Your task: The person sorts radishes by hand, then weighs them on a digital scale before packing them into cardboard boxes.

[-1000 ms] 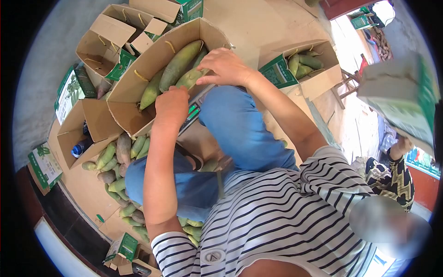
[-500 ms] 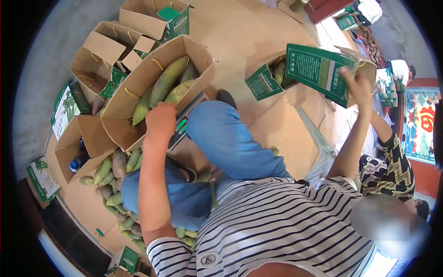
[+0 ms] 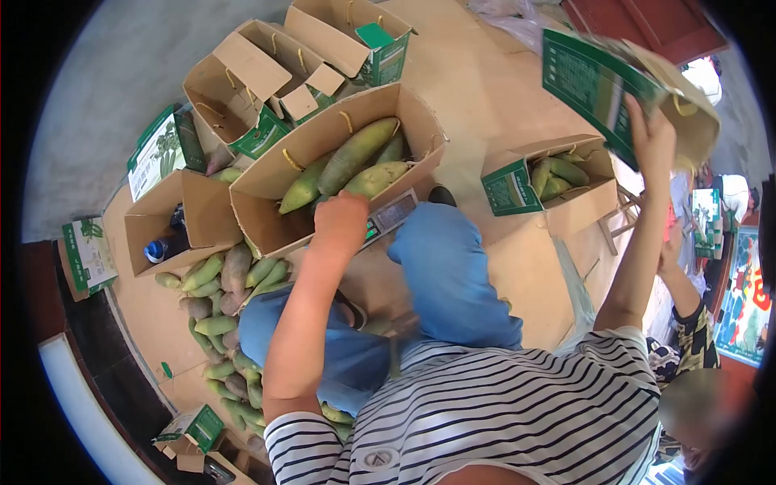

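Note:
My left hand point(image 3: 340, 217) is closed at the near wall of a large open cardboard box point(image 3: 271, 174), its fingertips beside the radishes. Several big green radishes point(image 3: 360, 155) lie inside; what these fingers grip, I cannot tell. Under my left wrist, by the box's near side, sits a scale with a lit display point(image 3: 395, 212). Up at the right, my right hand point(image 3: 651, 139) grips a green printed carton point(image 3: 594, 85) by its side, holding it tilted in the air. Below that carton stands another open box point(image 3: 578, 206) with green radishes point(image 3: 558, 174) in it.
Loose radishes point(image 3: 217, 325) are heaped on the floor at left. More open cartons point(image 3: 255, 61) stand at the far left, and a smaller box point(image 3: 206, 212) holds a blue-capped bottle point(image 3: 156, 250). Another person's arm point(image 3: 679, 283) shows at right, near a small stool point(image 3: 618, 218).
My right hand has raised the green carton up and away, uncovering the radish box below it. My left hand stays at the large box's near wall. The whole view has shifted.

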Demonstrator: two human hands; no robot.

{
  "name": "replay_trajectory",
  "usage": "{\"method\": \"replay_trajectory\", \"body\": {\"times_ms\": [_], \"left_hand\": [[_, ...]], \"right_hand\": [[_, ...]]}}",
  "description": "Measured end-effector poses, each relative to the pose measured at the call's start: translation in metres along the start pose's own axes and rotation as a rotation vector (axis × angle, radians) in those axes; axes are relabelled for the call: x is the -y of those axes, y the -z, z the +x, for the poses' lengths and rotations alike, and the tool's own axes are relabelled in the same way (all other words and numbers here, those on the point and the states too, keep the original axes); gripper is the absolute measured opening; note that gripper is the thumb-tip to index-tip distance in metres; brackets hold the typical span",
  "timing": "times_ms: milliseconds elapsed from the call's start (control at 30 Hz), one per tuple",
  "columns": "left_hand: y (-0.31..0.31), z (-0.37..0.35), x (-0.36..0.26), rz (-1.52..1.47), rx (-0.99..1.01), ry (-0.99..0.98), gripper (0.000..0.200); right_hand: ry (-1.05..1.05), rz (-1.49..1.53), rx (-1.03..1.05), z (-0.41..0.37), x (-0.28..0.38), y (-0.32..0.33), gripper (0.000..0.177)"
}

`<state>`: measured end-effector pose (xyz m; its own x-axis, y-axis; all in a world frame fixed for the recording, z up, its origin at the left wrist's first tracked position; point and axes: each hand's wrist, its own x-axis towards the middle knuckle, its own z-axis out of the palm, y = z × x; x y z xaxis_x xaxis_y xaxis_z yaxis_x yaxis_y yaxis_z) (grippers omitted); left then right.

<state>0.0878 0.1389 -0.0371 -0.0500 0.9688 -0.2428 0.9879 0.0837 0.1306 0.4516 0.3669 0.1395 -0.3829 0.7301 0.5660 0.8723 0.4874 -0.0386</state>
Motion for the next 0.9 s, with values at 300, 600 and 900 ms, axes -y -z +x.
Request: {"method": "replay_trajectory", "body": {"times_ms": [300,600,900], "left_hand": [[0.005,-0.002,-0.003,0.095,-0.002,0.004,0.012],[0.009,0.000,-0.006,0.079,0.001,0.013,0.008],[0.010,0.001,-0.006,0.050,0.022,0.009,0.008]], "right_hand": [[0.130,0.060,0.371,0.076,0.019,-0.258,0.030],[0.172,-0.288,0.508,0.009,0.064,-0.374,0.018],[0.005,-0.125,0.489,0.022,0.083,-0.390,0.018]]}}
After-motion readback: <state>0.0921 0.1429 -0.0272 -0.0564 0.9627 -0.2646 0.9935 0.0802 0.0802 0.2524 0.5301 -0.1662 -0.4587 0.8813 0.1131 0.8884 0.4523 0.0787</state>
